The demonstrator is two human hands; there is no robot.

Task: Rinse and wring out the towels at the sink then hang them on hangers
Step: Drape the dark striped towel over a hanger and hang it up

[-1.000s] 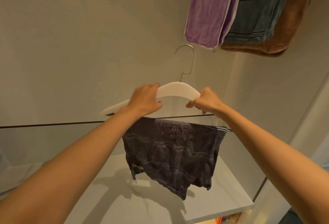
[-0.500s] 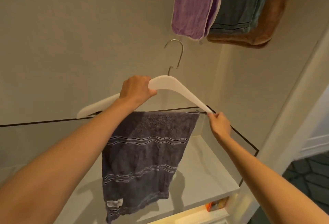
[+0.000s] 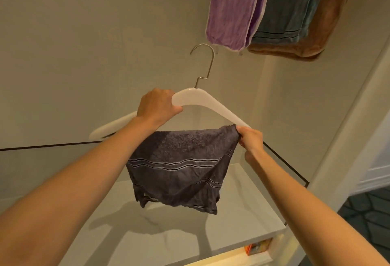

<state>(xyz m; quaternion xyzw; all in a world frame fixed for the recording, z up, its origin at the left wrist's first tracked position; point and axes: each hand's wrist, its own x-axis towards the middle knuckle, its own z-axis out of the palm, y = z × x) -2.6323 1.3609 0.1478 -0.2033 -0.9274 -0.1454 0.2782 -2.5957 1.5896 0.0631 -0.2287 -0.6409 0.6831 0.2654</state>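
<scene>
Head view: the hanging step is in hand. The left hand (image 3: pixel 157 107) grips the hanger (image 3: pixel 211 105) just left of its hook (image 3: pixel 205 63), fingers curled round the arm. The right hand (image 3: pixel 250 141) pinches the towel (image 3: pixel 179 164) at its upper right corner, by the hanger's right end. The towel is grey and striped; it hangs below the hanger's arms, bunched and creased, its lower edge uneven above the shelf (image 3: pixel 242 234). The next move likely calls for spreading it flat, then raising the hook beside the hung towels (image 3: pixel 232 5) at upper right.
</scene>
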